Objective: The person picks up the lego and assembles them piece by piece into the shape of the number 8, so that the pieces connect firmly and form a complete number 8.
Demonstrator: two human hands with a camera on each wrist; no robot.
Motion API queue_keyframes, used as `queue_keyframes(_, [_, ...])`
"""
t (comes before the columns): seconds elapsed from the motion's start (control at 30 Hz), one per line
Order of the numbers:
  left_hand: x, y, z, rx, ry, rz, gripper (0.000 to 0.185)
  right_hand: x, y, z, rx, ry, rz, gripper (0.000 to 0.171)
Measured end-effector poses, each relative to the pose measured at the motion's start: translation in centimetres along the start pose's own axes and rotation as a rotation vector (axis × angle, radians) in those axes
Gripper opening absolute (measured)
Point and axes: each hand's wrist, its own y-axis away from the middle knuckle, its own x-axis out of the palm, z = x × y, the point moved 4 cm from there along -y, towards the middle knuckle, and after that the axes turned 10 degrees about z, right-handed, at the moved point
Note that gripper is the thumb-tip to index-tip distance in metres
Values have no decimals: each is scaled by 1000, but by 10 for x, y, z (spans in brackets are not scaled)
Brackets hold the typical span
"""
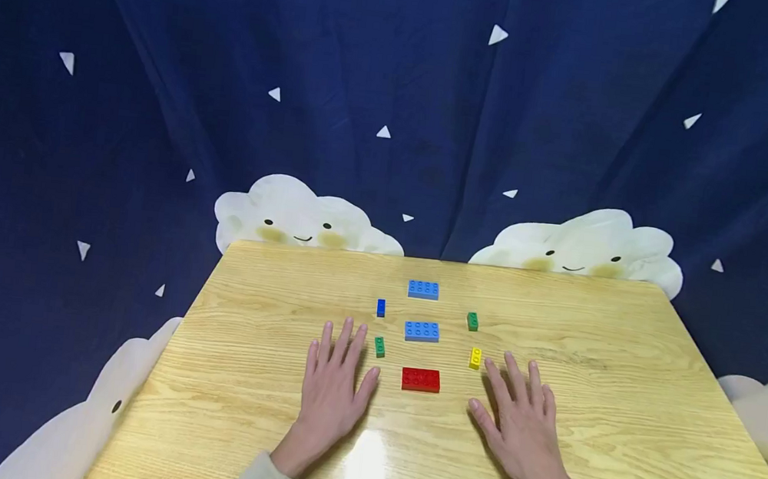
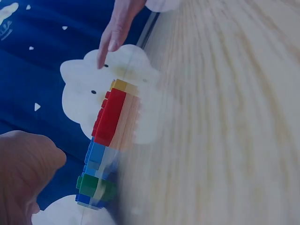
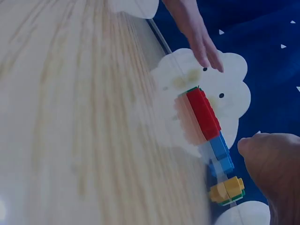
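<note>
Red brick (image 1: 421,379) lies between flat, seemingly idle hands (image 1: 335,384).

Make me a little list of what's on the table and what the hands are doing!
surface: wooden table
left hand: flat on the table, fingers spread, holding nothing
right hand: flat on the table, fingers spread, holding nothing
between the hands: red brick
middle column: two light blue bricks, one farther back
left side: small green brick, small dark blue brick
right side: small yellow brick, another green brick
backdrop: blue curtain with smiling clouds
</note>
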Motion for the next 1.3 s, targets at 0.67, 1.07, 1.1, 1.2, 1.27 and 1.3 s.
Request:
queue_keyframes(0.67, [3,-28,2,76,134,47,54,10,-28,36,-192,-62,20,51])
queue_keyframes(1.07, [10,-48,13,58,161,169,47,12,-43,41,-220,-59,45,48])
queue_keyframes(1.1, [11,-49,13,51,166,182,47,12,-44,42,-224,-57,46,48])
queue_keyframes(1.2, [11,-52,12,43,191,217,48,12,-46,41,-231,-67,58,45])
queue_keyframes(1.27, [12,-53,10,40,195,234,48,12,-46,42,-234,-74,68,43])
queue_keyframes(1.3, [12,-53,9,38,197,244,48,12,-46,43,-234,-79,73,42])
